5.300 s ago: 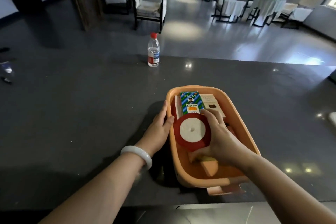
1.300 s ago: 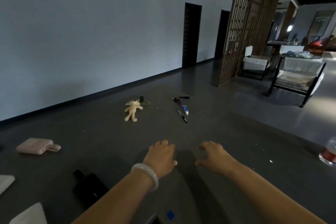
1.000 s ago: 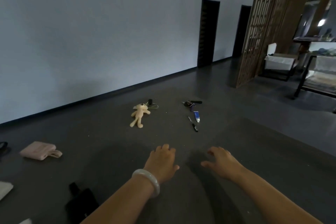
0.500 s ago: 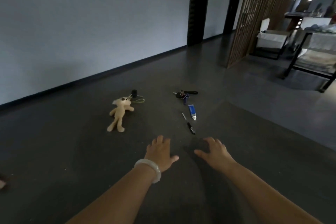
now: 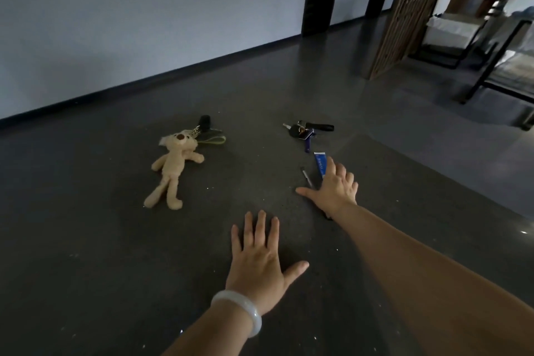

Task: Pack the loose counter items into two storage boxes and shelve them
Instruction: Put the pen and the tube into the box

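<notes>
Blue tube (image 5: 320,163) print illegible; right hand (image 5: 335,188) fingers (image 5: 332,170) spread above, empty; left hand (image 5: 260,260) flat.

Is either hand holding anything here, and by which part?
Nothing is held: left hand lies flat on the counter, right hand spreads open over the pen and blue tube.

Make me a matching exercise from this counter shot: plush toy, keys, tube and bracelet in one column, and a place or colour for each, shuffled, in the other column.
Column one
1. plush toy
2. keys
3. tube
4. bracelet

Column two
A. white, worn just behind the left hand
B. blue, at the fingertips of the right hand
C. beige, lying left of the other items
D. dark bunch, farthest back on the right

Pairs: 1-C, 2-D, 3-B, 4-A
</notes>
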